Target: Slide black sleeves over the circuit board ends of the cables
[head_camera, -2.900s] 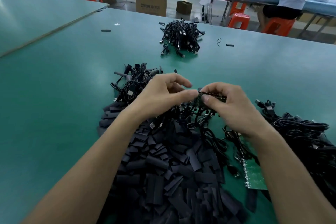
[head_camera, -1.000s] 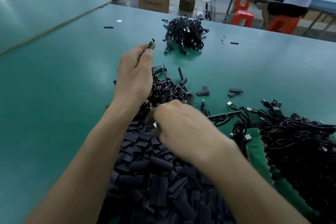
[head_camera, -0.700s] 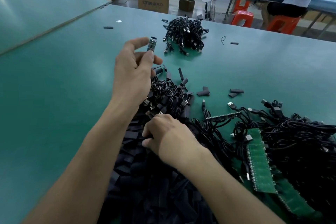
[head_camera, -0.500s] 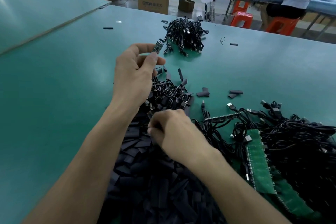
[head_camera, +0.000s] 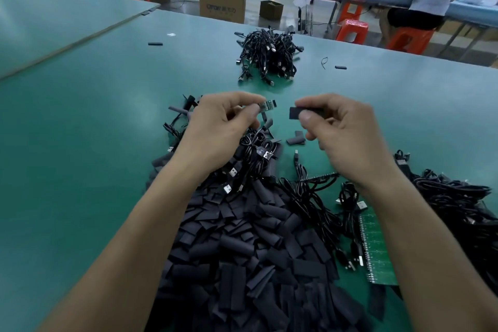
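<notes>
My left hand (head_camera: 223, 127) pinches the small circuit board end (head_camera: 268, 105) of a black cable, its tip pointing right. My right hand (head_camera: 342, 129) pinches a flat black sleeve (head_camera: 295, 112) between thumb and forefinger, its open end facing the board. A small gap separates sleeve and board. Below my hands lies a big heap of loose black sleeves (head_camera: 242, 250). Black USB cables (head_camera: 253, 159) trail from under my left hand.
A bundle of cables (head_camera: 266, 56) sits farther back on the green table (head_camera: 80, 143). A tangle of black cables (head_camera: 458, 205) and green circuit board panels (head_camera: 377, 250) lie at the right. Two loose sleeves (head_camera: 295, 139) lie between my hands. A person sits at a far bench.
My right hand rose from the sleeve heap holding a sleeve. My left hand came down and toward the middle with the circuit board, so the two now face each other.
</notes>
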Tool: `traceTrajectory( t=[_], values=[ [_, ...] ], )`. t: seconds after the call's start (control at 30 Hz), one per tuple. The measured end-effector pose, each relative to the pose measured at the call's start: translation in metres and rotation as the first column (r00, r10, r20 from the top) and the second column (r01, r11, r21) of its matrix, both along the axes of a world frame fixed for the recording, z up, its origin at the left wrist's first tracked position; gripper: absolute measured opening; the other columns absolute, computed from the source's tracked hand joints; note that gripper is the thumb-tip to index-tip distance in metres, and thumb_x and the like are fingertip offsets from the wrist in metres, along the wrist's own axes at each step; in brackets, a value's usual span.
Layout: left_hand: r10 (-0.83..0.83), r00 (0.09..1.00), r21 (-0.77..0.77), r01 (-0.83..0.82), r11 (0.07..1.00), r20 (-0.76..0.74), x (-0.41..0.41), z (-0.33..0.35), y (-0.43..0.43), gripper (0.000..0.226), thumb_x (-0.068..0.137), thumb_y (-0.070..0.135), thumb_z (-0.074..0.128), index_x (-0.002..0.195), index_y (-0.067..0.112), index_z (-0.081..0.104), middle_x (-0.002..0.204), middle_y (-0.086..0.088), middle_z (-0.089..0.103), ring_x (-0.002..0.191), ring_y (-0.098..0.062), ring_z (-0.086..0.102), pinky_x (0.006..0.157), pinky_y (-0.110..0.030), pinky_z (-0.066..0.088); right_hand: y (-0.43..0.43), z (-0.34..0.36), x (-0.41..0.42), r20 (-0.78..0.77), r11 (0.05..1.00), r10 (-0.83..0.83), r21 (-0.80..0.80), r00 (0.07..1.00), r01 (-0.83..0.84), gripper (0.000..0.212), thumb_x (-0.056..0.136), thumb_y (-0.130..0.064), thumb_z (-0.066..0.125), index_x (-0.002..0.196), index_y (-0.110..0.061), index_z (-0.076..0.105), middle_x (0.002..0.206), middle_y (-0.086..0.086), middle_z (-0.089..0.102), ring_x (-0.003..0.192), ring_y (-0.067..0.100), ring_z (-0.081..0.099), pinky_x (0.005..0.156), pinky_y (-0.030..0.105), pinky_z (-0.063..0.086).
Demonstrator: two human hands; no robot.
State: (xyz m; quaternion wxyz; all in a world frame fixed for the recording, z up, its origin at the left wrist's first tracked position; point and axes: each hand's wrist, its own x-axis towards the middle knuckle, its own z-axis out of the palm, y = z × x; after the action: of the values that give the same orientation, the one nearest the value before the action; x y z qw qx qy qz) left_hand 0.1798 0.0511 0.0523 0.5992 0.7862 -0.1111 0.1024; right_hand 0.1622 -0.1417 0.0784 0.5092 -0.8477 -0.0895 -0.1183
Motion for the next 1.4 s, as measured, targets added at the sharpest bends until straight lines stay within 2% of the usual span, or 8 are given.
traceTrajectory(
  t=[0.07, 0.13, 0.23, 0.33, 0.6, 0.93, 1.1, 1.4],
  values=[
    [-0.033, 0.999, 0.059, 0.035, 0.998, -0.036, 0.001, -0.003, -0.001, 0.022, 0.1, 0.017, 0.06, 0.106, 0.035, 0.071, 0.075, 0.019, 0.072, 0.065, -0.014, 0.05, 0.06, -0.031, 0.047, -0.004, -0.007, -0.002, -0.049, 0.999, 0.054, 0.013, 0.997, -0.053, 0.022, 0.089, -0.015, 0.074, 0.103, -0.032, 0.071, 0.087, -0.009, 0.075, 0.078, 0.001, 0.069, 0.065, 0.012, 0.046],
    [-0.068, 0.994, 0.085, 0.075, 0.994, -0.083, 0.001, -0.006, -0.003, 0.025, 0.101, 0.014, 0.057, 0.117, 0.027, 0.07, 0.077, 0.018, 0.073, 0.068, -0.016, 0.051, 0.061, -0.031, 0.046, -0.006, -0.012, -0.005, -0.066, 0.995, 0.097, 0.029, 0.993, -0.095, 0.024, 0.085, -0.015, 0.077, 0.099, -0.034, 0.07, 0.087, -0.015, 0.076, 0.076, -0.003, 0.069, 0.065, 0.01, 0.048],
    [-0.108, 0.988, 0.099, 0.119, 0.988, -0.11, 0.0, -0.006, -0.005, 0.028, 0.101, 0.011, 0.055, 0.125, 0.02, 0.068, 0.082, 0.014, 0.075, 0.063, -0.004, 0.055, 0.059, -0.018, 0.047, -0.009, -0.016, -0.007, -0.031, 0.998, 0.063, 0.02, 0.998, -0.062, 0.023, 0.084, -0.016, 0.078, 0.099, -0.032, 0.072, 0.084, -0.014, 0.076, 0.074, 0.002, 0.071, 0.066, 0.011, 0.05],
    [-0.154, 0.982, 0.085, 0.163, 0.983, -0.109, -0.002, -0.005, -0.005, 0.024, 0.101, 0.012, 0.057, 0.121, 0.02, 0.066, 0.084, 0.012, 0.077, 0.058, 0.004, 0.056, 0.055, -0.011, 0.044, -0.01, -0.017, -0.007, 0.01, 0.997, 0.019, 0.073, 1.0, -0.019, 0.022, 0.085, -0.015, 0.078, 0.104, -0.024, 0.072, 0.08, -0.004, 0.077, 0.073, 0.008, 0.073, 0.066, 0.016, 0.053],
    [-0.174, 0.976, 0.029, 0.179, 0.983, -0.129, -0.002, -0.003, -0.006, 0.01, 0.099, 0.009, 0.059, 0.102, 0.016, 0.065, 0.081, 0.007, 0.077, 0.059, 0.0, 0.061, 0.054, -0.009, 0.044, -0.008, -0.021, -0.008, 0.064, 0.982, -0.043, 0.185, 0.997, 0.03, 0.016, 0.086, -0.01, 0.076, 0.096, -0.021, 0.074, 0.077, -0.004, 0.077, 0.07, 0.012, 0.074, 0.063, 0.016, 0.054],
    [-0.195, 0.969, -0.03, 0.193, 0.981, -0.151, -0.004, 0.0, -0.006, 0.011, 0.098, 0.009, 0.06, 0.098, 0.017, 0.068, 0.076, 0.005, 0.077, 0.057, 0.0, 0.061, 0.052, -0.009, 0.044, -0.005, -0.022, -0.009, 0.076, 0.983, -0.008, 0.185, 0.997, -0.006, 0.025, 0.083, -0.011, 0.079, 0.099, -0.028, 0.072, 0.079, -0.008, 0.077, 0.072, 0.01, 0.074, 0.065, 0.015, 0.053],
    [-0.211, 0.966, -0.031, 0.209, 0.977, -0.152, -0.005, 0.0, -0.003, 0.012, 0.097, 0.009, 0.062, 0.098, 0.017, 0.071, 0.075, 0.004, 0.076, 0.056, -0.001, 0.058, 0.052, -0.011, 0.044, -0.006, -0.024, -0.01, 0.079, 0.985, -0.011, 0.175, 0.997, -0.003, 0.026, 0.082, -0.012, 0.079, 0.105, -0.024, 0.072, 0.081, -0.006, 0.078, 0.072, 0.011, 0.074, 0.065, 0.016, 0.054],
    [-0.283, 0.944, -0.063, 0.276, 0.959, -0.168, -0.005, -0.001, -0.002, 0.01, 0.099, 0.008, 0.06, 0.101, 0.016, 0.066, 0.081, 0.002, 0.078, 0.06, 0.0, 0.061, 0.054, -0.009, 0.044, -0.016, -0.016, -0.008, 0.029, 0.985, 0.144, 0.092, 0.989, -0.146, 0.025, 0.081, -0.011, 0.079, 0.1, -0.026, 0.075, 0.085, -0.006, 0.078, 0.072, 0.013, 0.074, 0.063, 0.016, 0.053]
  ],
)
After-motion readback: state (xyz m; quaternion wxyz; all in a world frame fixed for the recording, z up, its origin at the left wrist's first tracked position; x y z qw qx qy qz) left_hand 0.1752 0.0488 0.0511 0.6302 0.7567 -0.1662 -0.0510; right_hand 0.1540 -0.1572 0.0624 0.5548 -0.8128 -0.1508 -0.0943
